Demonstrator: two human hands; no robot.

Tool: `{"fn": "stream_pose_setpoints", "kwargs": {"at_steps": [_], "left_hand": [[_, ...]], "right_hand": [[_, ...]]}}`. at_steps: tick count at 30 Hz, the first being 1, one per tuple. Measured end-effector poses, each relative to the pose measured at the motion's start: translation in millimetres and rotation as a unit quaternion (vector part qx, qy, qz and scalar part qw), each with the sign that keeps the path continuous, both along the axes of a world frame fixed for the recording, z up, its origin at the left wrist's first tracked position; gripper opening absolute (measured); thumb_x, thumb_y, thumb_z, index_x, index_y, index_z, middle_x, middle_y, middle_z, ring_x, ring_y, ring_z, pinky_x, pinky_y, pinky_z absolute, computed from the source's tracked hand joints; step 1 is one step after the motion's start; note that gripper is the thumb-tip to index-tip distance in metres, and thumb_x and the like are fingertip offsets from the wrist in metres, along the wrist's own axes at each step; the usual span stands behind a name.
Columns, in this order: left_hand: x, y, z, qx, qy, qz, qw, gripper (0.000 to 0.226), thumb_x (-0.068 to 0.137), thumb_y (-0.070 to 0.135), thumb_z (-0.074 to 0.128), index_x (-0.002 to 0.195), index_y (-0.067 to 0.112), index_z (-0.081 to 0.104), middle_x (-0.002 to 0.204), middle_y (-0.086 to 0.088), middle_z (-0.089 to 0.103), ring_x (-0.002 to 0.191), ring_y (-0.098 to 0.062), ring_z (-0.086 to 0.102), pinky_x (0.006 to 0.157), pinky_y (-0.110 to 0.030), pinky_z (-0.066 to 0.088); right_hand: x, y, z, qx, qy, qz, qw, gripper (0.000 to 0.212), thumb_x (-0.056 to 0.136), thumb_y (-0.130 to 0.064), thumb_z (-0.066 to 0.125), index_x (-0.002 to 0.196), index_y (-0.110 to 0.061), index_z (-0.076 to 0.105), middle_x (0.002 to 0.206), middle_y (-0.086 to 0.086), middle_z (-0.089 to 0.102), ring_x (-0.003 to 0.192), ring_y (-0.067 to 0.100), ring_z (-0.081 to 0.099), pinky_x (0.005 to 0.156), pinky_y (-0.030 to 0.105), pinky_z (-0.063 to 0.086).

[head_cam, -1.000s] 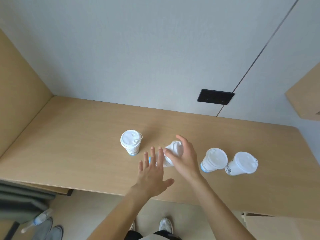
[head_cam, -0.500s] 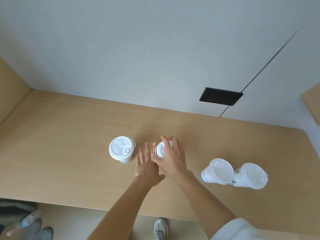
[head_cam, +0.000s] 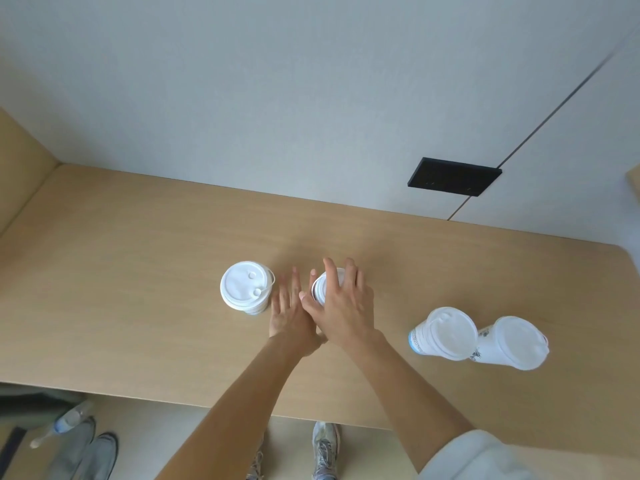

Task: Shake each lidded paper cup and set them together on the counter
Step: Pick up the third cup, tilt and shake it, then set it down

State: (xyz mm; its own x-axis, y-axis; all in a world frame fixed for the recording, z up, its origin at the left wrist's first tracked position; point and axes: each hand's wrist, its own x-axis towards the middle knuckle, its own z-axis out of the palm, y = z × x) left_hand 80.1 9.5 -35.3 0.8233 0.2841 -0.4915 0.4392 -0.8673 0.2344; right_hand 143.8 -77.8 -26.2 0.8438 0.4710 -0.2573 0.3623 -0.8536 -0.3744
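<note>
1. A person's right hand (head_cam: pixel 343 306) clasps the held cup (head_cam: pixel 321 289) from above, fingers curled over its lid. The left hand (head_cam: pixel 289 315), fingers straight, lies just beside it.
2. Mid-counter (head_cam: pixel 138 271), it sits near the left cup (head_cam: pixel 244 287) and well apart from the pair of cups (head_cam: pixel 479 341).
3. Its lid faces up; any tilt is hidden.

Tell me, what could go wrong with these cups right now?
1. The right hand grips the middle cup from above; if that grip slips, the cup could tip and spill.
2. The left hand lies between that cup and the left cup, close enough that a stray move might knock the left cup over.
</note>
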Motion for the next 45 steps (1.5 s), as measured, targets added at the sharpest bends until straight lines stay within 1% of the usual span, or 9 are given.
{"fn": "stream_pose_setpoints", "kwargs": {"at_steps": [3, 10, 15, 21, 31, 33, 37, 40, 45], "left_hand": [[-9, -1, 5, 0.001, 0.022, -0.020, 1.000, 0.119, 0.092, 0.065, 0.058, 0.158, 0.020, -0.029, 0.166, -0.017, -0.034, 0.156, -0.039, -0.026, 0.129, -0.050, -0.003], [-45, 1, 12, -0.017, 0.054, -0.043, 0.997, 0.112, 0.097, 0.061, 0.055, 0.158, 0.020, -0.028, 0.166, -0.018, -0.034, 0.155, -0.042, -0.026, 0.129, -0.050, -0.002], [-64, -8, 21, -0.033, 0.079, -0.103, 0.991, 0.105, 0.099, 0.062, 0.049, 0.160, 0.019, -0.025, 0.170, -0.019, -0.024, 0.158, -0.039, -0.018, 0.129, -0.050, -0.001], [-60, -60, 27, -0.068, 0.069, -0.192, 0.977, 0.105, 0.099, 0.063, 0.048, 0.161, 0.019, -0.024, 0.171, -0.017, -0.020, 0.159, -0.040, -0.013, 0.129, -0.050, 0.002], [8, -153, 8, -0.088, 0.049, -0.125, 0.987, 0.115, 0.095, 0.058, 0.060, 0.156, 0.026, -0.032, 0.171, -0.016, -0.023, 0.158, -0.042, -0.016, 0.129, -0.051, 0.005], [18, -166, 1, -0.064, 0.043, -0.107, 0.991, 0.118, 0.094, 0.060, 0.060, 0.149, 0.028, -0.040, 0.169, -0.017, -0.027, 0.156, -0.043, -0.020, 0.127, -0.052, 0.002], [29, -183, -7, -0.028, 0.040, -0.079, 0.996, 0.119, 0.094, 0.063, 0.059, 0.139, 0.029, -0.046, 0.166, -0.018, -0.034, 0.154, -0.045, -0.025, 0.127, -0.055, -0.001], [30, -192, -9, -0.002, 0.054, -0.086, 0.995, 0.113, 0.095, 0.064, 0.055, 0.156, 0.023, -0.031, 0.165, -0.018, -0.036, 0.154, -0.045, -0.027, 0.127, -0.056, -0.001], [18, -200, -7, 0.014, 0.077, -0.084, 0.993, 0.104, 0.097, 0.064, 0.051, 0.163, 0.015, -0.013, 0.166, -0.019, -0.034, 0.154, -0.045, -0.027, 0.127, -0.056, -0.001]], "right_hand": [[-2, -1, 3, -0.006, -0.012, -0.001, 1.000, 0.090, 0.094, -0.061, 0.058, 0.165, -0.021, 0.020, 0.168, 0.022, 0.017, 0.154, 0.050, 0.020, 0.120, 0.070, 0.024], [-8, -7, 18, -0.030, -0.047, -0.012, 0.998, 0.102, 0.092, -0.078, 0.043, 0.168, -0.021, 0.004, 0.174, 0.021, -0.004, 0.161, 0.046, -0.002, 0.124, 0.072, 0.001], [-20, -27, 38, -0.037, -0.104, -0.052, 0.993, 0.106, 0.085, -0.079, 0.055, 0.167, -0.024, 0.016, 0.169, 0.021, 0.020, 0.157, 0.039, 0.018, 0.125, 0.058, 0.017], [-27, -97, 57, -0.061, -0.116, -0.120, 0.984, 0.103, 0.088, -0.072, 0.057, 0.167, -0.019, 0.016, 0.169, 0.024, 0.018, 0.158, 0.041, 0.015, 0.125, 0.055, 0.023], [10, -204, 45, -0.086, -0.090, -0.053, 0.991, 0.092, 0.095, -0.064, 0.052, 0.167, -0.019, 0.017, 0.171, 0.025, 0.013, 0.158, 0.040, 0.018, 0.126, 0.048, 0.021], [15, -209, 38, -0.066, -0.076, -0.039, 0.994, 0.089, 0.096, -0.062, 0.055, 0.166, -0.017, 0.024, 0.169, 0.027, 0.018, 0.156, 0.042, 0.023, 0.125, 0.050, 0.023], [22, -211, 29, 0.013, -0.119, -0.043, 0.992, 0.075, 0.088, -0.049, 0.070, 0.148, -0.008, 0.056, 0.151, 0.031, 0.050, 0.137, 0.047, 0.053, 0.108, 0.054, 0.050], [25, -217, 25, 0.026, -0.121, -0.025, 0.992, 0.075, 0.082, -0.045, 0.075, 0.144, -0.006, 0.060, 0.145, 0.031, 0.055, 0.130, 0.047, 0.058, 0.102, 0.052, 0.055], [20, -220, 26, 0.009, -0.093, 0.000, 0.996, 0.082, 0.088, -0.051, 0.072, 0.154, -0.008, 0.049, 0.157, 0.030, 0.041, 0.143, 0.047, 0.045, 0.109, 0.051, 0.048]]}}
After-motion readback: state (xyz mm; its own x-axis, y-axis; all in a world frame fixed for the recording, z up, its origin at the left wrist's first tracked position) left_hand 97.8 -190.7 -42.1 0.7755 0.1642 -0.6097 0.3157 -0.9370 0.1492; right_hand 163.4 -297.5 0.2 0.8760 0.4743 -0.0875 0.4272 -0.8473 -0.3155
